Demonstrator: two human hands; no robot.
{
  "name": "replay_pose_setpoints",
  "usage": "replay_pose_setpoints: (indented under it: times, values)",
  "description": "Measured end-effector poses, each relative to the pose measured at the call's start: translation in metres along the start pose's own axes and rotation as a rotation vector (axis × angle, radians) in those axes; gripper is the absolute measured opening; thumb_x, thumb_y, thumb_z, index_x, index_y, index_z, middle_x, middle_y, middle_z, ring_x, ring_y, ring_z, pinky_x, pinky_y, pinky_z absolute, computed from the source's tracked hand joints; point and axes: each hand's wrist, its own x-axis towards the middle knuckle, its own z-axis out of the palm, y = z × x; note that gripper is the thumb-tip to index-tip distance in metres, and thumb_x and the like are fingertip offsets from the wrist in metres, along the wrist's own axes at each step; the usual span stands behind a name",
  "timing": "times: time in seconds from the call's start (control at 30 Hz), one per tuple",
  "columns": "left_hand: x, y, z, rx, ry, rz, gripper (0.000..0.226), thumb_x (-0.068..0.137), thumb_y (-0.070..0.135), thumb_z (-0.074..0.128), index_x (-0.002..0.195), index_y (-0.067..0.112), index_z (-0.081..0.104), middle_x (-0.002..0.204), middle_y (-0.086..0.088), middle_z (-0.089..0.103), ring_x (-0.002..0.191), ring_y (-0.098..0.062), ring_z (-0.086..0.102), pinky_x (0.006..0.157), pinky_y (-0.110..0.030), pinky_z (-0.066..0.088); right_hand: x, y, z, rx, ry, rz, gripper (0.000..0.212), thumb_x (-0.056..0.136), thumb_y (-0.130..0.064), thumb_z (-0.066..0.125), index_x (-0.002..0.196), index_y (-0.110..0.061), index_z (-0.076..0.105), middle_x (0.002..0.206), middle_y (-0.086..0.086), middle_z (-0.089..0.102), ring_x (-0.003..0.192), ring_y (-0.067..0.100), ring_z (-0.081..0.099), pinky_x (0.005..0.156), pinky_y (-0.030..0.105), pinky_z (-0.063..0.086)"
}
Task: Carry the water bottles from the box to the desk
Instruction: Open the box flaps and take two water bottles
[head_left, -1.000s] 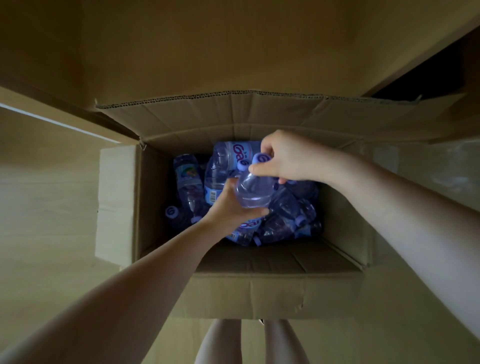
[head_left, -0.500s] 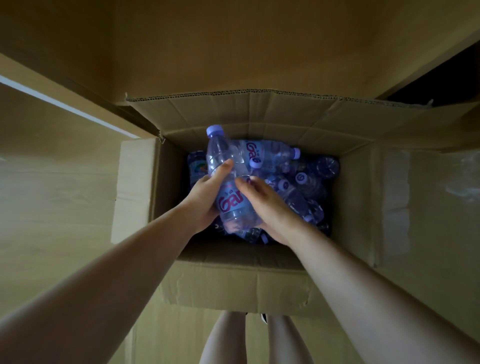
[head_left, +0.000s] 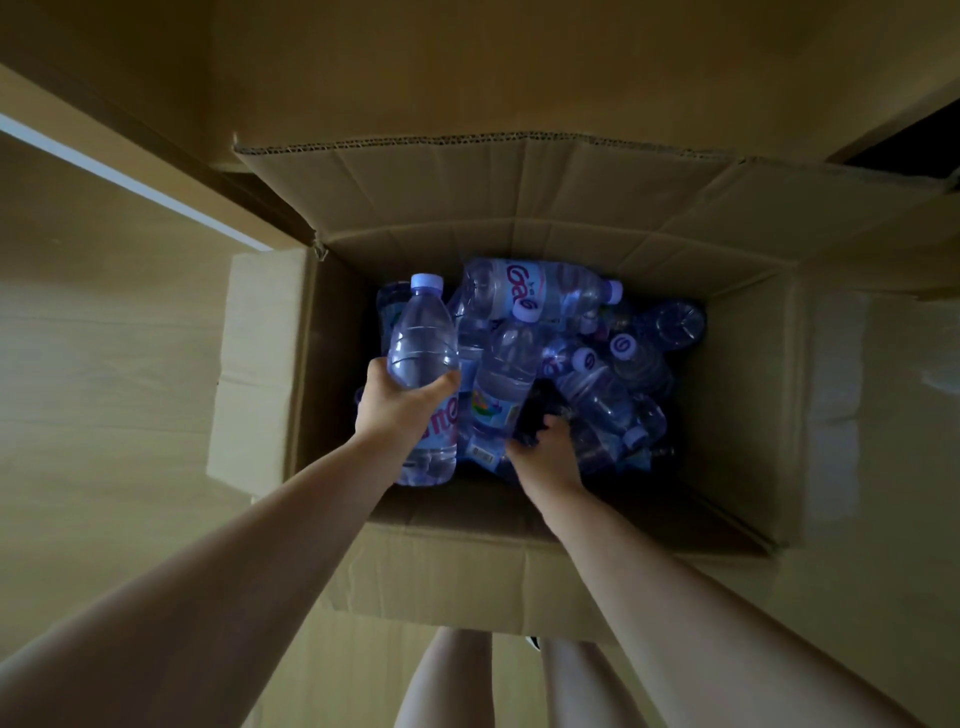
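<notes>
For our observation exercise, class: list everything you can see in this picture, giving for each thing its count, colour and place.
cardboard box: one, brown, open on the floor, flaps out.
held bottle: one, clear with pale purple cap, raised over the box's left side.
loose bottles: many, exact count unclear, clear with purple caps, piled inside the box.
floor: pale wood, around the box.
legs: two, bare, below the box's near wall.
left hand: grips the held bottle.
right hand: down among the loose bottles; grip hidden.

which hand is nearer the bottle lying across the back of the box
Left. The left hand holds a bottle nearer the lying bottle; the right hand is lower down, further away.
</notes>
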Motion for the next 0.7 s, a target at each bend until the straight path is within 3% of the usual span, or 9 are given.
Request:
replay_pose_setpoints:
  times: [0.17, 0.27, 0.33, 0.43, 0.5, 0.6, 0.7]
  values:
    - [0.022, -0.016, 0.004, -0.033, -0.033, 0.028, 0.062, 0.071, 0.041, 0.079, 0.118, 0.026, 0.042, 0.105, 0.001, 0.061, 0.092, -0.018, 0.064, 0.078, -0.037, 0.056, 0.041, -0.004, 0.013, 0.034, -0.005, -0.034, 0.094, 0.076, -0.021, 0.082, 0.148, -0.009, 0.023, 0.147, 0.01, 0.036, 0.135, 0.026, 0.039, 0.112, 0.037, 0.035]
    - [0.032, -0.023, 0.012, -0.076, -0.03, 0.034, 0.061, 0.073, 0.04, 0.078, 0.12, 0.024, 0.042, 0.1, 0.002, 0.06, 0.087, -0.014, 0.063, 0.065, -0.028, 0.052, 0.051, -0.013, 0.036, 0.174, 0.146, -0.022, 0.108, 0.072, -0.025, 0.085, 0.149, -0.012, 0.011, 0.148, 0.01, 0.021, 0.135, 0.025, 0.029, 0.1, 0.027, 0.029]
    - [0.035, -0.027, 0.018, -0.101, -0.024, 0.041, 0.061, 0.074, 0.037, 0.077, 0.121, 0.022, 0.042, 0.098, 0.004, 0.06, 0.085, -0.012, 0.063, 0.062, -0.025, 0.049, 0.052, -0.021, 0.055, 0.178, 0.27, 0.014, 0.106, 0.069, -0.03, 0.086, 0.146, -0.013, 0.015, 0.142, 0.01, 0.023, 0.13, 0.028, 0.032, 0.092, 0.033, 0.034]
    - [0.038, -0.033, 0.021, -0.119, -0.009, 0.046, 0.062, 0.072, 0.035, 0.079, 0.121, 0.02, 0.044, 0.1, 0.002, 0.062, 0.086, -0.014, 0.065, 0.068, -0.028, 0.053, 0.053, -0.024, 0.078, 0.142, 0.409, 0.05, 0.099, 0.066, -0.034, 0.086, 0.141, -0.013, 0.023, 0.137, 0.01, 0.032, 0.126, 0.029, 0.039, 0.097, 0.048, 0.04]
    - [0.04, -0.036, 0.02, -0.111, -0.015, 0.045, 0.061, 0.073, 0.035, 0.079, 0.122, 0.02, 0.045, 0.102, 0.001, 0.063, 0.089, -0.016, 0.065, 0.073, -0.032, 0.055, 0.059, -0.019, 0.077, 0.15, 0.437, 0.019, 0.091, 0.068, -0.034, 0.084, 0.137, -0.013, 0.028, 0.134, 0.007, 0.037, 0.125, 0.028, 0.043, 0.099, 0.049, 0.038]
    - [0.042, -0.037, 0.011, -0.097, -0.024, 0.055, 0.059, 0.073, 0.038, 0.078, 0.119, 0.023, 0.046, 0.101, 0.002, 0.064, 0.088, -0.016, 0.067, 0.069, -0.029, 0.054, 0.063, -0.007, 0.059, 0.166, 0.352, -0.123, 0.074, 0.071, -0.031, 0.083, 0.122, -0.02, 0.032, 0.113, -0.006, 0.046, 0.103, 0.019, 0.056, 0.09, 0.037, 0.046]
    - [0.038, -0.034, 0.003, -0.069, -0.038, 0.05, 0.06, 0.072, 0.038, 0.079, 0.12, 0.023, 0.046, 0.104, 0.0, 0.064, 0.09, -0.017, 0.066, 0.072, -0.031, 0.055, 0.059, -0.003, 0.036, 0.176, 0.21, -0.175, 0.068, 0.074, -0.025, 0.08, 0.113, -0.028, 0.025, 0.092, -0.017, 0.048, 0.069, -0.005, 0.055, 0.06, 0.009, 0.043]
